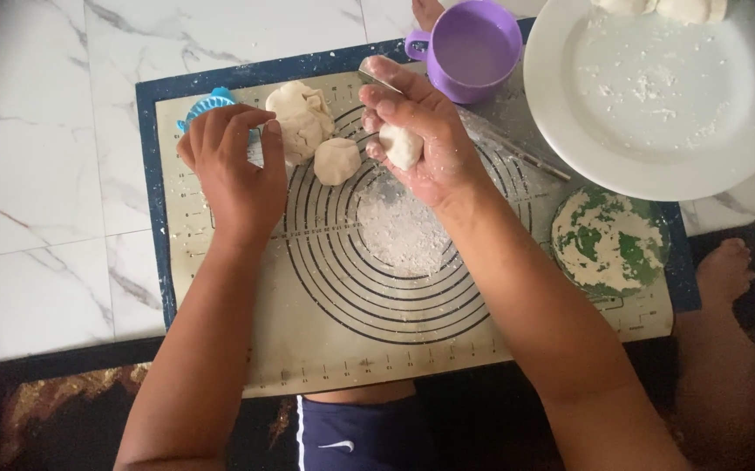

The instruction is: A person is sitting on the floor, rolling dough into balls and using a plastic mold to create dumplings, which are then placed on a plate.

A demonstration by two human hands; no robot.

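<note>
1. Dough piece point(402, 146), small and white: it is sitting in the cupped palm of the right hand point(421, 139), whose floured fingers are curling narrowly around it.
2. Left hand point(236, 166): it is hovering palm down with fingers bent and loosely spread, gripping nothing that shows; its fingertips are lying over a blue ridged plastic mould point(207, 105).
3. Large dough lump point(301, 118): it is resting just right of the left hand's thumb, between the two hands.
4. Round dough ball point(337, 160): it is lying just below that lump, close to the right hand's fingertips.
5. Pastry mat point(377, 349) with ringed guides: it is lying under both hands, with a patch of flour below the right hand.
6. Purple cup point(469, 48): it is standing just beyond the right hand.
7. White plate point(656, 131): it is sitting well to the right of the right hand, dusted with flour.
8. Green floured disc point(608, 240): it is lying right of the right forearm.
</note>
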